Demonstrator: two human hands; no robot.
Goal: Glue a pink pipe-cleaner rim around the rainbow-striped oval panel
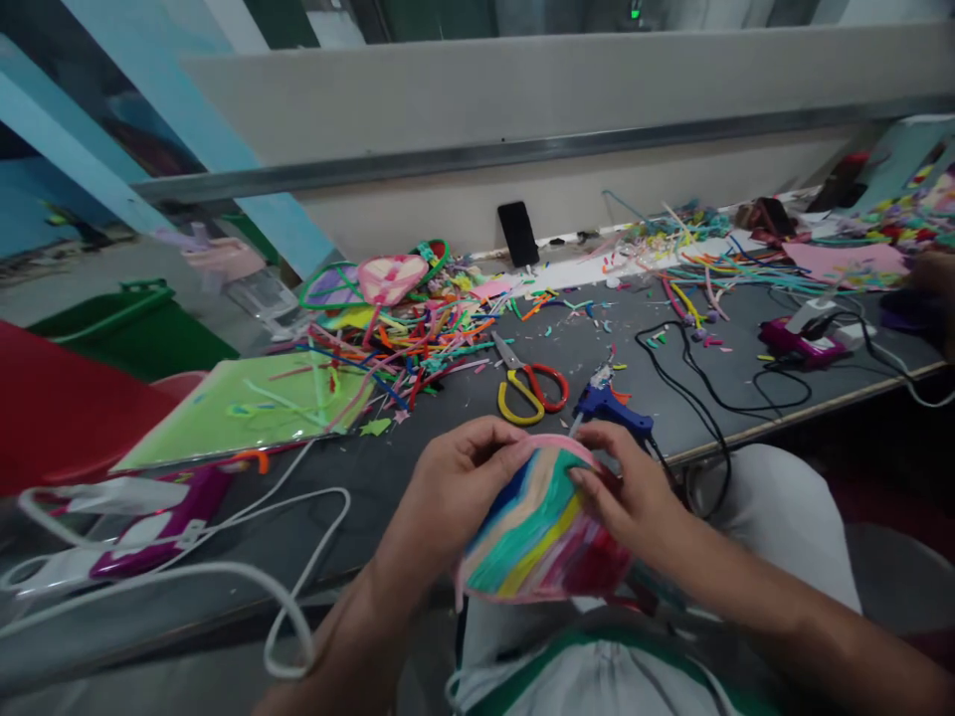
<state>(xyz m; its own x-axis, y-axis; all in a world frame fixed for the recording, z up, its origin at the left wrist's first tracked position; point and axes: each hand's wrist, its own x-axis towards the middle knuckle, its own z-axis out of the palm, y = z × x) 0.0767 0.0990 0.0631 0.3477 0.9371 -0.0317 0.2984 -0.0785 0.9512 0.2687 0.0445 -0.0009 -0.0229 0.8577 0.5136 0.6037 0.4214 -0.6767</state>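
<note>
Above my lap I hold a striped craft piece [533, 527] made of coloured fuzzy strips, with a pink edging along its rim. My left hand [467, 472] pinches the upper left of its edge between thumb and fingers. At the upper right of the same edge, my right hand [634, 487] grips with thumb and fingertips. Just beyond the piece, a blue glue gun [616, 408] lies on the table. Scissors [529, 388] with one yellow and one red handle rest to its left, blades partly apart. The fingers hide parts of the pink rim.
A heap of coloured pipe cleaners [418, 343] spreads over the grey table [388, 477]. Purple power strips [175, 522] with white cables lie at left, another purple strip [806, 343] at right. A black phone [517, 234] leans on the wall. At far right shows another person's hand [936, 288].
</note>
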